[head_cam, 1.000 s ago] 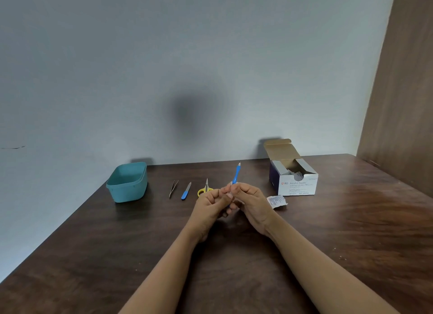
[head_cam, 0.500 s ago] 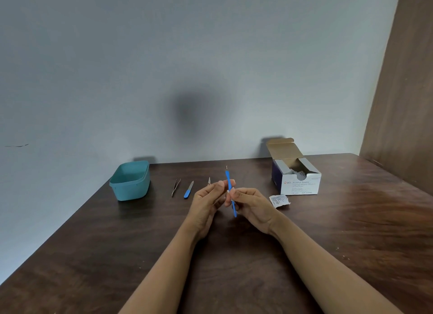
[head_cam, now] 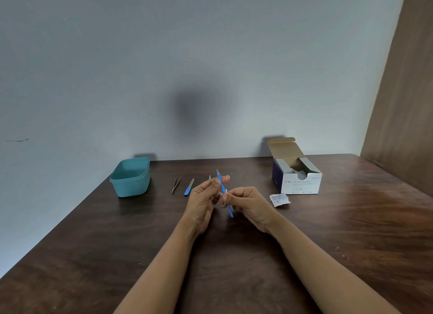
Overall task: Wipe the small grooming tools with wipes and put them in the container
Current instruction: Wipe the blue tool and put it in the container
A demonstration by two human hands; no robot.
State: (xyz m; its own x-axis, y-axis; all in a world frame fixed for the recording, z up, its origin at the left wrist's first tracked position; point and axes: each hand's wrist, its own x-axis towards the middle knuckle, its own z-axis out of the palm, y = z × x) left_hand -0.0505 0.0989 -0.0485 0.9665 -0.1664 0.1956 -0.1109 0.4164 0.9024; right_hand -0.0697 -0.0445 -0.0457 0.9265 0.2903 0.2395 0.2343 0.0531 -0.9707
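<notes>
Head view: left hand (head_cam: 203, 196) and right hand (head_cam: 248, 203) pinch slim, blue-handled tool (head_cam: 229, 207).

The dark wooden table (head_cam: 93, 255) before me carries a teal tub (head_cam: 131, 187), tweezers (head_cam: 176, 184), blue file (head_cam: 188, 187), open swab box (head_cam: 301, 185) and 1 torn wrapper (head_cam: 279, 199).

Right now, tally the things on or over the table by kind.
Grooming tools: 4 (tweezers, file, scissors tip, blue tool held in left hand and right hand)
Teal container: 1
Swab box: 1
Torn wrapper: 1
Total: 7
</notes>
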